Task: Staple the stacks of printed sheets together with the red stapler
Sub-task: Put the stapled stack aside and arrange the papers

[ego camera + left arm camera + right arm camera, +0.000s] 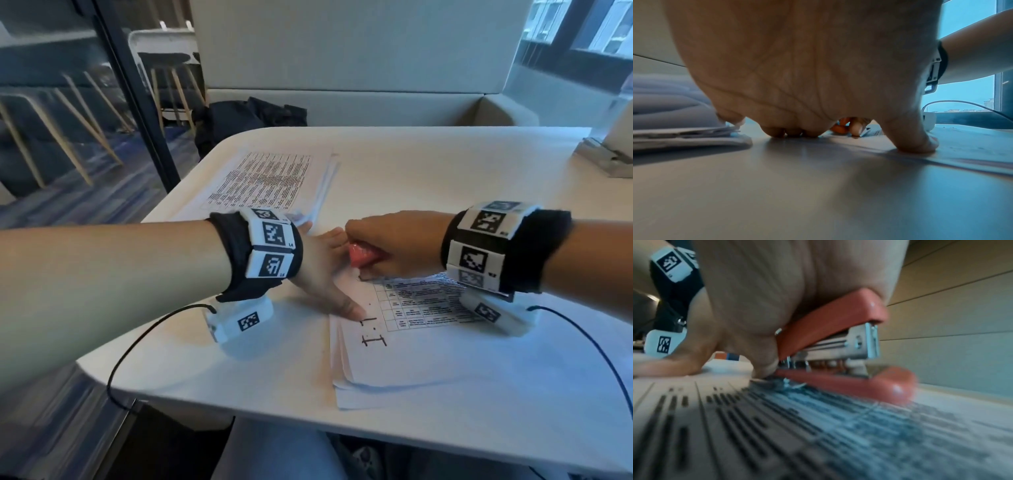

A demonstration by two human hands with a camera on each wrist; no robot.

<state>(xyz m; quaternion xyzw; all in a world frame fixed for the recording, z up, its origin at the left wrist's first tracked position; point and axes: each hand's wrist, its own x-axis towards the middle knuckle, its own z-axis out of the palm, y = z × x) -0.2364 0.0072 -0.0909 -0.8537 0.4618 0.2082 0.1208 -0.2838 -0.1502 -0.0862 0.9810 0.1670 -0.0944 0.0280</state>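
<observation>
My right hand [387, 245] grips the red stapler [364, 256] at the far left corner of the near stack of printed sheets [428, 342]. In the right wrist view the stapler [840, 353] rests on the printed page [818, 426], its mouth a little apart. My left hand [329, 274] lies flat with spread fingers, thumb pressing the near stack's left edge, fingertips reaching toward the stapler. In the left wrist view the palm [797, 65] arches over the table with the thumb [914, 141] on the paper. A second stack of printed sheets [270, 181] lies farther back on the left.
The white table [445, 164] has rounded corners; its left edge is close to my left forearm. A black bag [250, 120] sits on the bench behind. A grey stand [606, 157] is at the far right. Cables trail from both wrist cameras.
</observation>
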